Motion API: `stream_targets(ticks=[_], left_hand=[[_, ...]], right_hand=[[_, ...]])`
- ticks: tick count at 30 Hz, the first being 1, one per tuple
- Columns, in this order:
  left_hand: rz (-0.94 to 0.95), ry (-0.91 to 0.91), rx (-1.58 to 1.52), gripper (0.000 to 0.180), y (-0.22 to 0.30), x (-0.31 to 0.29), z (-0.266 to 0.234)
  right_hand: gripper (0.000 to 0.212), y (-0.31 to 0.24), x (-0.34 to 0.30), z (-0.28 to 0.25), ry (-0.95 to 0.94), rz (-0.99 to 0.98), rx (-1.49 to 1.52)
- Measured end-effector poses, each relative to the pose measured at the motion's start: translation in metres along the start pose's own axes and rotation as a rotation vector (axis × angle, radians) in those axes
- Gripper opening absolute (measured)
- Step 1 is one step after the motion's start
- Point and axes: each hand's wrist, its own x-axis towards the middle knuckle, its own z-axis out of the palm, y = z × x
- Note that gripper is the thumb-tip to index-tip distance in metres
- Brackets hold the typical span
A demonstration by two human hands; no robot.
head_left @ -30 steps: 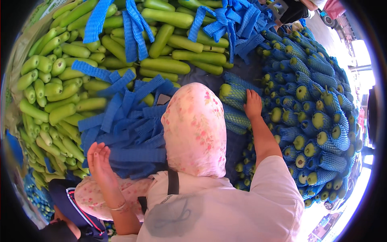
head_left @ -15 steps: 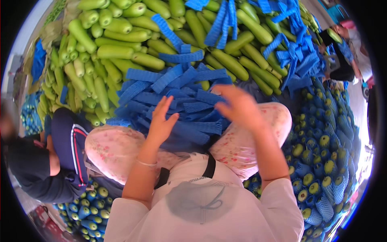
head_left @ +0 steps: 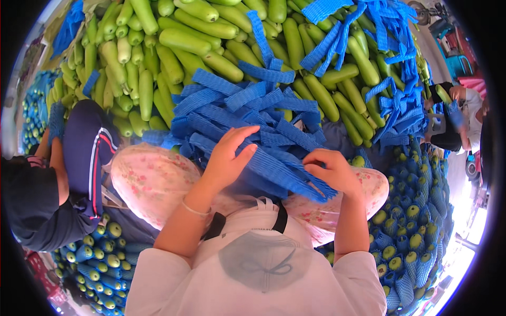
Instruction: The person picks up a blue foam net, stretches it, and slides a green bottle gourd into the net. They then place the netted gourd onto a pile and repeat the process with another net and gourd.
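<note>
Between my legs lies a heap of blue foam net sleeves (head_left: 211, 102). One long blue foam net sleeve (head_left: 282, 174) slants across its near side, its end by my right hand. My right hand (head_left: 337, 171) is above my right knee with fingers bent and closed at that sleeve's upper edge; the fingertips are partly hidden. My left hand (head_left: 229, 158) hovers at the near left of the heap, thumb and fingers apart, nothing in it. Beyond the heap are many long green gourds (head_left: 221, 66), bare of sleeves.
More blue sleeves (head_left: 400, 105) hang over the gourds at the right. Sleeved gourds (head_left: 406, 237) are stacked at my right, with another sleeved stack (head_left: 100, 263) at lower left. A person in dark clothes (head_left: 42, 205) sits close on my left; another person (head_left: 469, 116) is at far right.
My right hand has come down and nearer, from the heap's far side to the long sleeve's end. That sleeve now stretches toward my right knee. The view has shifted slightly.
</note>
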Motion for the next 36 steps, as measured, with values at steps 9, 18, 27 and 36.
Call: stream_targets(ticks=[9, 18, 27, 36], left_hand=[[-0.029, 0.004, -0.256, 0.03, 0.007, -0.012, -0.016], [-0.186, -0.017, -0.767, 0.037, 0.03, -0.004, -0.055], [-0.204, -0.222, -0.797, 0.025, 0.029, -0.004, -0.054], [-0.152, -0.348, -0.591, 0.012, 0.033, 0.006, -0.049]], right_hand=[[0.011, -0.034, -0.007, -0.012, 0.385, -0.116, 0.248], [0.011, -0.026, 0.001, -0.015, 0.081, -0.231, 0.371], [0.011, -0.015, 0.007, -0.026, 0.038, -0.136, 0.447], [0.009, -0.013, 0.016, -0.022, 0.112, -0.134, 0.385]])
